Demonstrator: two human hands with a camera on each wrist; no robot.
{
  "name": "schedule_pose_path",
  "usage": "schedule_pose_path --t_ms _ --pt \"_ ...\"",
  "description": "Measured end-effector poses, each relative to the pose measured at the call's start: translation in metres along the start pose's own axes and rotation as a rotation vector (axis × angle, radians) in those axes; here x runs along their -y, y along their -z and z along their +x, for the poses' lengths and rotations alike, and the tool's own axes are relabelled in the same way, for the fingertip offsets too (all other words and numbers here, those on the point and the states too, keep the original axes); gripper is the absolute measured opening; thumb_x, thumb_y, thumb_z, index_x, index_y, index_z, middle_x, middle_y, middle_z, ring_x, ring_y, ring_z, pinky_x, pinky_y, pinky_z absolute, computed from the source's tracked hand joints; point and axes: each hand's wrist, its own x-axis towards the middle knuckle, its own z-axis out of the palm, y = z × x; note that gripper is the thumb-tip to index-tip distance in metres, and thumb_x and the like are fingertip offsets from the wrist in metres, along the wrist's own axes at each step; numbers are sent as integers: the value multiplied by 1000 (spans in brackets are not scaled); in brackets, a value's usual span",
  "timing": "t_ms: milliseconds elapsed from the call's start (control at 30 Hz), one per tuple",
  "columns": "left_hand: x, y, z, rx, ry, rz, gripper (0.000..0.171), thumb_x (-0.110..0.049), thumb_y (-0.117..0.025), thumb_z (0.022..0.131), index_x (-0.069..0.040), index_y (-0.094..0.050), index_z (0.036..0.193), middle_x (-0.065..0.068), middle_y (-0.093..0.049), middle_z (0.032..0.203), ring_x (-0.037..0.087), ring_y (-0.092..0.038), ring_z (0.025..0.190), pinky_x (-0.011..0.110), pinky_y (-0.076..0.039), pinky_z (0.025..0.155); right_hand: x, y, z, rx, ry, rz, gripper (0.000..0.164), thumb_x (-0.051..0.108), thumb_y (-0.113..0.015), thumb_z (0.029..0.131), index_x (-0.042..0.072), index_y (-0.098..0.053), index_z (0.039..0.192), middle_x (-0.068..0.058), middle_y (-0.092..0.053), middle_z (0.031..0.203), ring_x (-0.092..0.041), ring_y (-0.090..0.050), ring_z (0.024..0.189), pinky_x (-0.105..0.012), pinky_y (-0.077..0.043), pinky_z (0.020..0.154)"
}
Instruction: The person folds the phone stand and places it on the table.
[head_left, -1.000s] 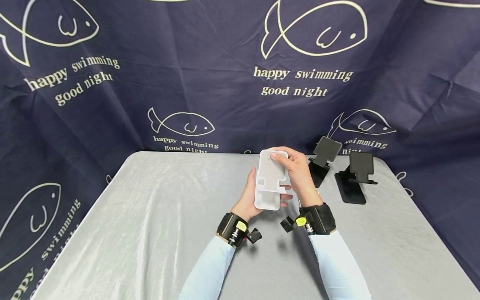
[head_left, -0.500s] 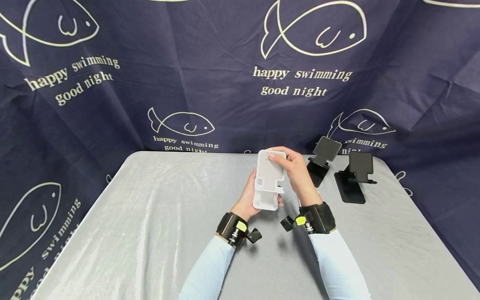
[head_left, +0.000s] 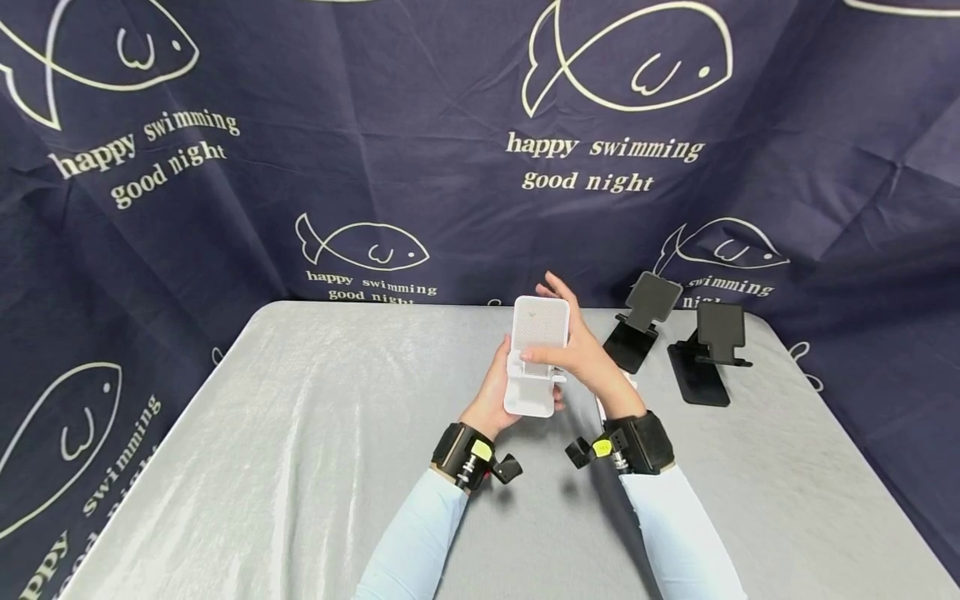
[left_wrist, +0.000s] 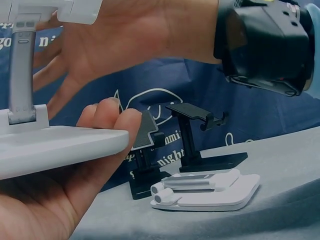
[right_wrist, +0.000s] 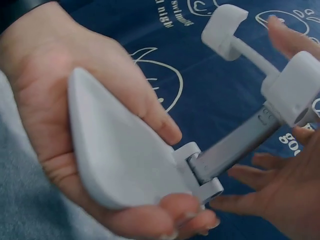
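Head view. Desk [head_left: 360,417]: one, topped in pale grey cloth. Backdrop [head_left: 450,125]: dark blue, printed with fish outlines and lettering, behind the far edge. White stand [head_left: 542,319]: one, held up over the desk towards its far edge, panel uppermost, base below. Your left grip [head_left: 491,392]: curled round the base, thumb at one side, fingertips at the other. Your right grip [head_left: 588,354]: fingers extended behind and past the panel, thumb lying across the panel's lower part. First black stand [head_left: 654,300]: near the far right corner, closer to the far edge. Second black stand [head_left: 720,329]: beside it, closer to the right edge. Black wrist bands [head_left: 641,440]: two, one to each of your wrists, above light blue sleeves [head_left: 682,533].

Left wrist view. White stand, seen close: silver-grey stem rising from a hinge on the base, which your left grip supports from below. Right grip: fingers spread, behind the stem. Folded white stand [left_wrist: 215,200]: one, lying flat on the desk, in front of both black stands.

Right wrist view. White stand: base lying in your left palm, fingertips curled over its edge; stem slanting towards your right grip, whose fingers stand spread beyond it.
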Motion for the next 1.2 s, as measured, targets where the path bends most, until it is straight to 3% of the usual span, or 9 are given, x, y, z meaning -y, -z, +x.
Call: schedule_pose_path --t_ms 133,200,300,800,1033,1200 --pt "0 1 1 3 -11 -1 71 -66 -5 94 -23 -58 109 5 -65 87 20 -64 69 40 -55 69 -1 -3 -2 28 -29 -47 82 1 -77 73 16 -37 143 -7 -57 124 -19 -55 104 -33 -44 93" --pt "0 1 0 6 -16 7 71 -66 -4 94 -23 -59 108 4 -65 87 20 -64 69 40 -55 70 -2 -4 -3 22 -47 -82 67 5 -77 74 12 -48 134 -6 -63 108 -17 -59 95 -31 -48 86" --pt "0 1 0 16 -18 21 73 -67 -4 93 -23 -60 107 4 -66 86 19 -65 68 39 -55 70 -2 -3 -4 8 -60 -128 52 10 -78 74 10 -56 122 -4 -66 100 -16 -61 90 -31 -50 81" --pt "2 2 0 3 15 -24 78 -69 -8 93 -15 -63 102 7 -64 85 19 -62 70 39 -55 72 -14 -2 4 -77 -49 -147 50 8 -83 71 8 -60 115 1 -68 96 -15 -63 89 -32 -50 82" --pt "4 4 0 38 -8 -10 79 -66 -6 94 -15 -65 99 5 -66 85 19 -64 70 39 -55 72 -17 -5 8 -135 5 -180 52 5 -82 70 9 -61 117 12 -68 93 -10 -62 87 -28 -48 80" --pt "3 4 1 29 -5 -12 78 -65 -4 95 -15 -64 101 6 -66 84 19 -65 70 39 -56 72 -18 -7 11 -168 -9 -190 47 4 -81 72 8 -63 115 10 -67 91 -8 -62 87 -28 -48 81"
